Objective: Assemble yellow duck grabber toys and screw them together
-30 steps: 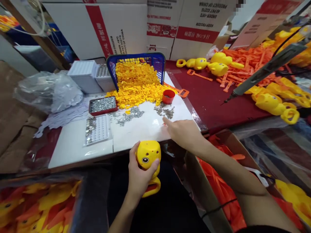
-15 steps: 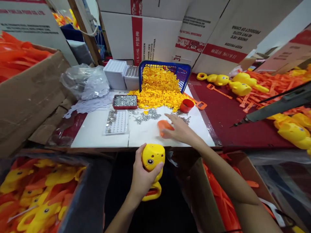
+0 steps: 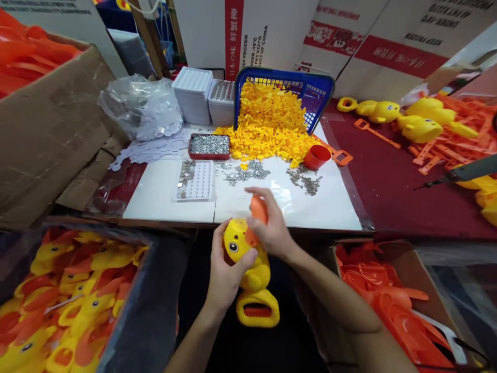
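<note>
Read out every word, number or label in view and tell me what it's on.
"FROZEN": middle carton, sideways.
"-18°C": middle carton.
"X227G": middle carton.
"OF CHINA": middle carton.
"KEEP FROZEN": right carton, upside down.
"UNDER": right carton, upside down.
"DONGSHAN": white panel between them, upside down.
Too blurred or cut off: print on the left carton, characters on the red bands, remaining carton print.

Power tool (image 3: 476,170), three o'clock — cut off by right edge. Orange part (image 3: 259,208) partly hidden by right hand (image 3: 274,230); its contact with yellow toy (image 3: 258,273) obscured. Metal bits (image 3: 309,183) — too small to identify.
</note>
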The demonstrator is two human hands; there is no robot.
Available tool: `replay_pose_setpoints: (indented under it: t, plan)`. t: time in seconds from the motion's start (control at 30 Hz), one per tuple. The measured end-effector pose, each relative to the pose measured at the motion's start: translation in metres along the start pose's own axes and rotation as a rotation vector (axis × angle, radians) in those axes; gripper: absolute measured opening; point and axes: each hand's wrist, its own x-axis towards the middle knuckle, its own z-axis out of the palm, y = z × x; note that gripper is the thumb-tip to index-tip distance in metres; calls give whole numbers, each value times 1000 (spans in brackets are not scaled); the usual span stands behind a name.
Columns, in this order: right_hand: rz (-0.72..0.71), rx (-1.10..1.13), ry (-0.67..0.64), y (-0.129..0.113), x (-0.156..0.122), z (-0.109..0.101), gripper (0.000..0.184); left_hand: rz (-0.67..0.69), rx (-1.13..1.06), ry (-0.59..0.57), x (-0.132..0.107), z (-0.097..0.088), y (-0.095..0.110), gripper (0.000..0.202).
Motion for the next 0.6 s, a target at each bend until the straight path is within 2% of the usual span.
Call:
replay_pose_setpoints:
  t: [0.1, 0.23, 0.37, 0.5, 0.57, 0.6]
  plan:
    - [31, 42, 49, 5, -5, 13, 38, 1, -15, -6, -1, 3, 2, 70]
    - [32, 58, 108, 11, -3, 12, 36, 11, 1, -16, -1, 5, 3, 69]
    - [-54, 3, 169, 16, -9, 15, 35, 14, -9, 17, 2, 3, -1, 69]
    - [-171, -45, 237, 19, -20, 37, 34, -15, 2, 61, 11, -10, -3, 66]
    - [-244, -26, 239, 17, -23, 48, 36, 54, 64, 53, 12, -20, 1, 63]
    - [-287, 11, 242, 16, -24, 52, 38, 135, 129, 53, 12, -25, 4, 62]
